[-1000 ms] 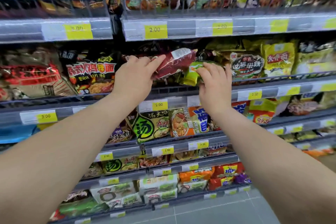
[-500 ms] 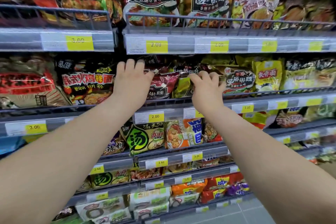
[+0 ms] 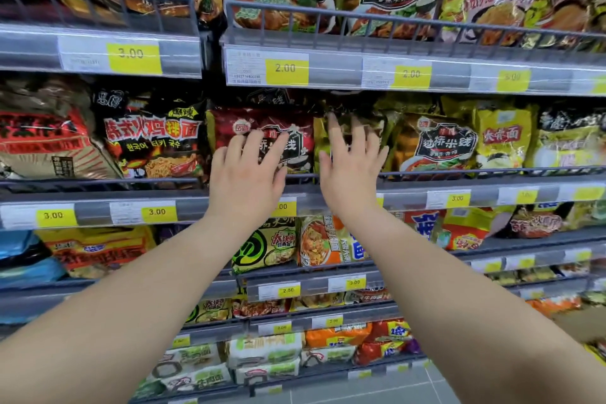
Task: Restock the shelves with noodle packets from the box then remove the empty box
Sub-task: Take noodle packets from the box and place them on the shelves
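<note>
We are in the restocking step. Two packets stand upright on the second shelf [image 3: 475, 198] from the top, behind its front rail [image 3: 459, 171] and near the left end of that bay, and our hands are seating them in the row. Our left hand [image 3: 246, 174] lies flat on the face of the red packet [image 3: 259, 123], fingers straight and a little spread, gripping nothing. Our right hand [image 3: 352, 170] is also spread wide with straight fingers, against the green packet [image 3: 364, 115] just beside the red one. It is blurred, so we cannot say for sure whether the fingertips touch or only hover just in front. Both packets look level with their neighbours, so we judge this pair placed. The box is out of view. The next move, as we see it, calls for drawing both hands off without dragging the packets forward over the rail, then turning to the box for more and taking it away once it is empty.
</note>
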### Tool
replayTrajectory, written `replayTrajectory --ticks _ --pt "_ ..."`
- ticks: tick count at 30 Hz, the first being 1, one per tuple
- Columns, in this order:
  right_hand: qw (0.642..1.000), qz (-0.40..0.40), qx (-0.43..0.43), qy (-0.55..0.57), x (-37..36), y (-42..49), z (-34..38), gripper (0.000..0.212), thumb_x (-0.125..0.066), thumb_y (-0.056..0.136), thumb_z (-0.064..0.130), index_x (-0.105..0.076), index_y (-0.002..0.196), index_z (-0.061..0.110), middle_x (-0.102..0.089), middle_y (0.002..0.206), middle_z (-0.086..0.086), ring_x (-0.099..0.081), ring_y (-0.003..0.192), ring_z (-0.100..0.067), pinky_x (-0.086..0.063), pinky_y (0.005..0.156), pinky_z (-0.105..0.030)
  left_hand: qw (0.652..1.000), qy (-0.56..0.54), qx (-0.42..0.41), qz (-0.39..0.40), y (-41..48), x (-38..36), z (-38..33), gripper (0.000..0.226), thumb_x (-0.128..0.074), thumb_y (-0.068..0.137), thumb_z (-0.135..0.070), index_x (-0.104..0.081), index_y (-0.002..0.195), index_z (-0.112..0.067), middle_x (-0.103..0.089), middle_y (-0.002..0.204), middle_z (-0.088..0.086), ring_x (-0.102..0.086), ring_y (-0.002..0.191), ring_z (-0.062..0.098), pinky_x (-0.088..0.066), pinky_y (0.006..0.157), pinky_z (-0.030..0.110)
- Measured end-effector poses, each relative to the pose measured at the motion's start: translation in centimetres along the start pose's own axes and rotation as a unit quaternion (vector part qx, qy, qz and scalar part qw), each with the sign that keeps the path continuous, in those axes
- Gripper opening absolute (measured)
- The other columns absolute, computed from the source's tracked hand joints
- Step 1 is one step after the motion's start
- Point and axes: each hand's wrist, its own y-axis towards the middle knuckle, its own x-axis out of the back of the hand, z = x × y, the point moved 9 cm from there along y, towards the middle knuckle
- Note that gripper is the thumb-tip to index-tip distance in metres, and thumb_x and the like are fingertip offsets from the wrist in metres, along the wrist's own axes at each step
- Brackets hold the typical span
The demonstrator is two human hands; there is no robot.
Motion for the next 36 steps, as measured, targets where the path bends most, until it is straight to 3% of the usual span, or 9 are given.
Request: replayTrajectory --ticks 3,6,8,14,20,24,28,32,36 --pt "0.999 0.05 0.013 -0.013 -1.1 1.0 0.1 0.056 -0.045 0.093 0.036 -0.025 0.146 0.039 -0.026 0.152 -0.009 -0.025 0.132 -0.04 -0.021 0.102 -0.069 0.999 -0.006 0.041 0.026 0.6 -0.6 0.2 0.049 -0.044 0.093 -0.042 -0.042 0.14 -0.027 -0.048 0.13 0.015 -0.045 0.115 0.037 -0.041 0.087 0.047" --pt "0.997 0.068 -0.027 -0.038 -1.4 1.3 -1.5 0.058 -0.045 0.091 0.036 -0.026 0.145 0.042 -0.025 0.151 -0.014 -0.024 0.13 -0.041 -0.034 0.096 -0.061 0.997 -0.026 0.063 0.041 1.1 -1.0 0.4 0.053 -0.046 0.091 -0.044 -0.038 0.142 -0.03 -0.039 0.139 0.017 -0.038 0.12 0.042 -0.042 0.091 0.051" --pt "0.992 0.095 -0.081 -0.035 -1.6 1.6 -3.0 0.058 -0.043 0.091 0.035 -0.023 0.145 0.043 -0.021 0.151 -0.016 -0.018 0.134 -0.04 -0.035 0.093 -0.057 0.997 -0.03 0.062 0.037 1.2 -1.1 0.5 0.054 -0.049 0.09 -0.043 -0.04 0.141 -0.029 -0.038 0.14 0.019 -0.037 0.119 0.044 -0.042 0.093 0.051" --pt "0.986 0.148 -0.059 -0.038 -3.1 1.5 -1.7 0.066 -0.043 0.092 0.054 -0.003 0.144 0.053 0.002 0.158 -0.013 0.0 0.141 -0.04 -0.019 0.103 -0.067 0.994 -0.045 0.087 0.04 1.0 -1.5 0.5 0.055 -0.053 0.086 -0.043 -0.042 0.139 -0.032 -0.038 0.139 0.019 -0.037 0.118 0.046 -0.042 0.092 0.05" --pt "0.971 0.224 -0.066 0.045 -4.4 2.6 -1.8 0.072 -0.05 0.089 0.053 0.0 0.14 0.059 0.022 0.156 -0.006 0.017 0.142 -0.035 -0.011 0.103 -0.073 0.993 -0.052 0.09 0.049 1.2 -2.0 0.7 0.058 -0.05 0.088 -0.046 -0.036 0.143 -0.036 -0.035 0.142 0.019 -0.036 0.118 0.045 -0.036 0.099 0.049" --pt "0.981 0.179 -0.046 0.068 -1.5 1.7 -2.5 0.084 -0.055 0.082 0.062 -0.002 0.146 0.048 0.009 0.159 -0.003 0.005 0.145 -0.031 -0.007 0.104 -0.07 0.988 -0.087 0.097 0.077 1.1 -1.6 0.6 0.06 -0.051 0.086 -0.049 -0.033 0.143 -0.039 -0.031 0.145 0.016 -0.031 0.122 0.044 -0.035 0.102 0.052" --pt "0.993 0.093 -0.031 0.073 3.2 -0.7 -4.0 0.058 -0.054 0.09 0.04 -0.038 0.141 0.018 -0.031 0.151 -0.005 -0.024 0.141 -0.022 -0.012 0.113 -0.06 0.986 -0.09 0.11 0.087 0.3 0.6 -1.0 0.061 -0.055 0.086 -0.047 -0.037 0.142 -0.034 -0.031 0.145 0.016 -0.031 0.125 0.044 -0.03 0.105 0.057" --pt "0.988 0.113 -0.013 0.099 7.9 -5.2 -8.3 0.038 -0.054 0.09 0.028 -0.055 0.125 0.011 -0.056 0.125 -0.007 -0.05 0.117 -0.026 -0.039 0.101 -0.044 0.981 -0.149 0.073 0.103 -1.2 3.2 -7.8 0.056 -0.06 0.085 -0.038 -0.046 0.136 -0.02 -0.036 0.142 0.014 -0.032 0.126 0.039 -0.028 0.106 0.051" --pt "0.978 0.162 -0.077 0.106 13.3 -12.1 -16.9 0.035 -0.053 0.092 0.026 -0.054 0.125 0.012 -0.059 0.119 -0.007 -0.053 0.111 -0.025 -0.045 0.093 -0.042 0.951 -0.267 0.01 0.154 -3.9 5.1 -19.7 0.048 -0.06 0.085 -0.032 -0.05 0.13 -0.017 -0.045 0.13 0.009 -0.04 0.121 0.033 -0.035 0.101 0.044"
